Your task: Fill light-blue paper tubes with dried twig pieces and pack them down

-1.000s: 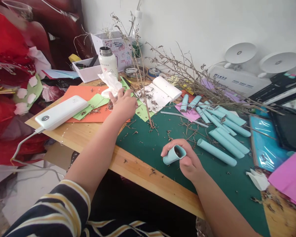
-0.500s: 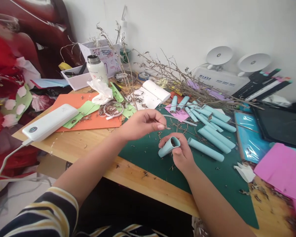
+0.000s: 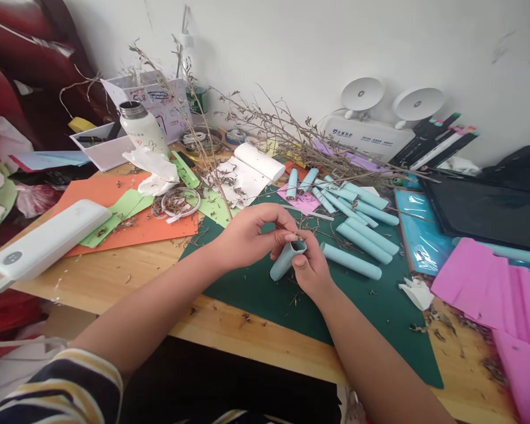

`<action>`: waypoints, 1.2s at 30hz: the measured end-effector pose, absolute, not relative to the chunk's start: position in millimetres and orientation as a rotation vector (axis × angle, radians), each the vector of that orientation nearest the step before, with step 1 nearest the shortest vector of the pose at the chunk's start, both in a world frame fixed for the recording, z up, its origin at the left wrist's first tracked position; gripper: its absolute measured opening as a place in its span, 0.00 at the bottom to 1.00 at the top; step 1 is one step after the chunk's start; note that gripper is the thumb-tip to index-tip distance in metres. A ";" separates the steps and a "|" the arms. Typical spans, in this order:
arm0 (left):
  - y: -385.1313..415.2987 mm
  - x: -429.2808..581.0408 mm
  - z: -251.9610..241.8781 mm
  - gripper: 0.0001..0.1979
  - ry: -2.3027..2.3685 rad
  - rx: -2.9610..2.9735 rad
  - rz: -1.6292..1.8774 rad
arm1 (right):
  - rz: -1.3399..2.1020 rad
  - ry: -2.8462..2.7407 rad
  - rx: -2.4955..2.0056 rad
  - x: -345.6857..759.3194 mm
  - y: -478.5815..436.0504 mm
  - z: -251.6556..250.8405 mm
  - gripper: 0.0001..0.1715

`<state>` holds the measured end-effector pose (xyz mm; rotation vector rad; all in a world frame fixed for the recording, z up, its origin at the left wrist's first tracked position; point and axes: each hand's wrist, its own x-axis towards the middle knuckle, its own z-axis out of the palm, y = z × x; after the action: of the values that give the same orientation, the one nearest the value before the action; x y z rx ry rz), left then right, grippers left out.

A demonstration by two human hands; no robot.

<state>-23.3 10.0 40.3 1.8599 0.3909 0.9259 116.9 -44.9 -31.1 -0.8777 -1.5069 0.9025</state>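
Observation:
My right hand (image 3: 314, 268) is wrapped round a light-blue paper tube (image 3: 283, 264), held tilted above the green mat (image 3: 256, 288) with its open mouth upward. At that mouth, my left hand (image 3: 258, 232) has thumb and forefinger pinched together. A small brown bit, perhaps dry plant, shows near those fingertips; its kind is too small to make out. Several more blue paper tubes (image 3: 353, 262) lie on the mat just right of my hands. Long dry twigs (image 3: 287, 126) spread across the back of the table.
On the left are a white power bank (image 3: 48, 238), orange paper (image 3: 176, 227) and an open white bottle (image 3: 143, 129). A white router (image 3: 366, 135) stands by the wall. Pink paper (image 3: 472, 282) and a black tablet-like panel (image 3: 490, 212) lie on the right.
My left hand has come down to the tube's mouth; earlier its pinched fingers were above and left of it. The tube stays in my right hand. The view has shifted right.

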 end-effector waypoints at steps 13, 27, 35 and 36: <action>13.4 -28.3 32.9 0.03 0.241 2.387 1.024 | 0.699 -1.682 -0.980 116.1 -47.6 -25.5 0.23; 16.1 -29.2 26.2 0.15 0.244 2.448 1.297 | 0.699 -1.756 -1.048 111.8 -50.2 -25.8 0.23; 17.9 -32.8 26.6 0.19 0.181 2.568 1.203 | 0.590 -1.830 -1.074 110.5 -52.0 -23.1 0.25; 18.4 -33.4 26.6 0.19 0.163 2.577 1.198 | 0.592 -1.828 -1.072 110.7 -52.1 -23.0 0.26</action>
<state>-33.4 18.4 26.6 2.5766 0.1626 1.1976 110.7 -52.1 -23.0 -1.0718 -1.8281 0.5919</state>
